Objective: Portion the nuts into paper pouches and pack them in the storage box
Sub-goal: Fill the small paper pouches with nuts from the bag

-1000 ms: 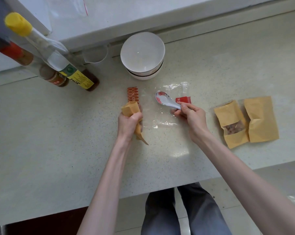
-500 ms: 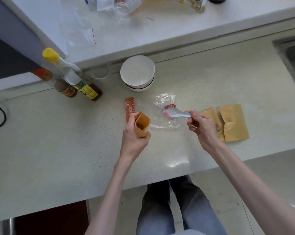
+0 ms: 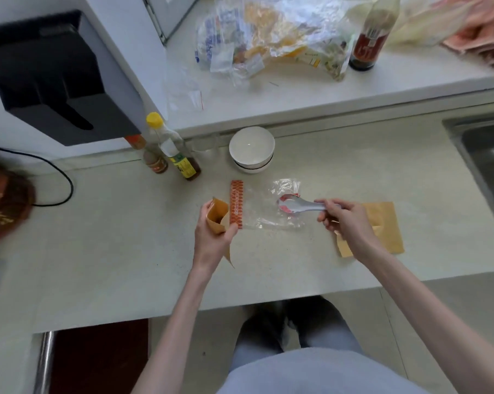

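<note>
My left hand (image 3: 211, 240) grips a brown paper pouch (image 3: 218, 216), held upright with its mouth open and something dark inside. My right hand (image 3: 345, 220) holds the handle of a white spoon (image 3: 296, 205), whose bowl hangs over a clear plastic bag (image 3: 264, 211) with an orange patterned strip, lying flat on the counter. Behind my right hand lie brown paper pouches (image 3: 382, 223) flat on the counter, partly hidden by my wrist. The spoon's bowl is about a hand's width right of the held pouch.
Two stacked white bowls (image 3: 252, 149) stand behind the plastic bag. Sauce bottles (image 3: 177, 155) stand at the back left. A raised shelf carries crumpled bags (image 3: 268, 35) and a dark bottle (image 3: 368, 44). A steel sink (image 3: 487, 166) is at the right, a black appliance (image 3: 55, 75) at upper left.
The camera has tilted up and pulled back, revealing the shelf and sink. My left hand turned the pouch upright with its mouth open. My right hand lifted the spoon slightly.
</note>
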The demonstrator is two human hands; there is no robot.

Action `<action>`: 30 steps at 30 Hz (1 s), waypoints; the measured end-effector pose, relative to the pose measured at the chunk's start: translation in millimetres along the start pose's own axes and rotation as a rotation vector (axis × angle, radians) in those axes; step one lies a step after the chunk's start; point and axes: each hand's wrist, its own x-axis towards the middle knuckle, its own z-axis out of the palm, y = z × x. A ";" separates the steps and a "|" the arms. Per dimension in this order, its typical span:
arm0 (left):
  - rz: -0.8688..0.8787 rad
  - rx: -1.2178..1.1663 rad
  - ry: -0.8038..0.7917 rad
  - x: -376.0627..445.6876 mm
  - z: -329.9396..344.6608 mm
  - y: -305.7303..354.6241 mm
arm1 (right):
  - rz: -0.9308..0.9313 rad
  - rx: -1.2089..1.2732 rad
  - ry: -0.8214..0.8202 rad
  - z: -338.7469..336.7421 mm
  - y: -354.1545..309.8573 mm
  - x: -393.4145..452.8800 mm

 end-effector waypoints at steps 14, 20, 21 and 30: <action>-0.297 -0.197 0.384 -78.8 -44.2 14.3 | -0.421 -0.895 -0.317 48.9 -66.1 27.1; -0.340 -0.395 0.594 -122.2 -51.6 10.4 | -0.771 -0.979 -0.539 136.8 -115.7 33.3; -0.340 -0.452 0.609 -127.8 -54.0 7.2 | -0.832 -0.993 -0.566 153.4 -125.0 31.1; -0.262 -0.653 0.672 -116.5 -114.0 8.5 | -1.219 -0.809 -0.509 312.3 -241.6 16.2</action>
